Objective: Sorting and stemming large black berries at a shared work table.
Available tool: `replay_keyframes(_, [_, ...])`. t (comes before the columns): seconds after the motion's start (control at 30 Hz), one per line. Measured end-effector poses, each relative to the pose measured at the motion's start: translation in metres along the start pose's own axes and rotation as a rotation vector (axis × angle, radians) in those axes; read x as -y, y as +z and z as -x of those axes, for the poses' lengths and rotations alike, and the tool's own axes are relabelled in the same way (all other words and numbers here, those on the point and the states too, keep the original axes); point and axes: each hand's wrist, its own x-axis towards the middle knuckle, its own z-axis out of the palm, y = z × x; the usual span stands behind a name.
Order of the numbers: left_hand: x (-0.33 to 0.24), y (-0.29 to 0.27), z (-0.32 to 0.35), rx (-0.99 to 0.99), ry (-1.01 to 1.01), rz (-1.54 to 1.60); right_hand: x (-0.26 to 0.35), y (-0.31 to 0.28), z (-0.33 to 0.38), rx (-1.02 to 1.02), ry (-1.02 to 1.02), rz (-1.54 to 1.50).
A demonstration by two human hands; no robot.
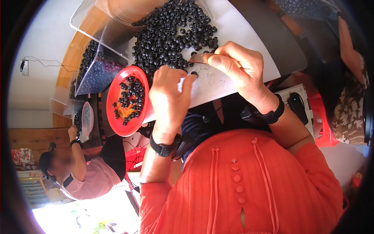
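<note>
A heap of small black ring-shaped beads [171, 35] lies on a white board [230, 27] in front of me. My right hand [237, 66] pinches a thin brownish strip [199, 58] between thumb and fingers at the heap's near edge. My left hand [167, 97], seen from the back, has its fingers drawn together at the board's near edge beside a loose bead [193, 73]. What those fingers pinch is hidden. Both wrists wear black bands. A red plate [113, 95] holding several black beads sits just left of my left hand.
A clear plastic bin [97, 66] with more beads stands beyond the plate. A person in a pink top [93, 175] works at the lower left, one hand [73, 132] by a small dish of beads. Another person's arm [348, 46] is at the far right. Red stool [323, 124].
</note>
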Motion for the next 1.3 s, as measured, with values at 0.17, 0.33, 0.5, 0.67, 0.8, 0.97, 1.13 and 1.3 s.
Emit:
replay_keyframes(0.17, [0.000, 0.018, -0.008, 0.041, 0.095, -0.177, 0.007, -0.004, -0.002, 0.027, 0.026, 0.077])
replay_keyframes(0.33, [-0.001, 0.017, -0.007, 0.057, 0.132, -0.190, 0.000, -0.002, -0.001, 0.010, -0.025, 0.042])
replay_keyframes(0.5, [0.001, 0.016, -0.007, 0.131, 0.173, -0.317, -0.005, 0.001, 0.001, 0.011, -0.062, 0.084])
replay_keyframes(0.67, [-0.003, -0.004, 0.003, 0.117, 0.146, -0.187, -0.007, 0.004, -0.001, -0.019, -0.091, 0.072])
replay_keyframes(0.8, [0.009, -0.002, 0.019, 0.112, 0.104, -0.181, -0.012, 0.006, -0.002, 0.058, -0.107, 0.222])
replay_keyframes(0.97, [0.015, -0.006, 0.019, 0.098, 0.086, -0.113, -0.013, 0.010, -0.004, 0.129, -0.257, 0.526])
replay_keyframes(1.13, [0.019, -0.013, 0.019, 0.072, -0.641, 1.148, -0.011, 0.011, -0.002, 0.186, -0.222, 0.542])
replay_keyframes(1.3, [0.024, -0.005, 0.026, 0.054, -0.615, 1.439, -0.009, 0.009, -0.002, 0.230, -0.222, 0.536])
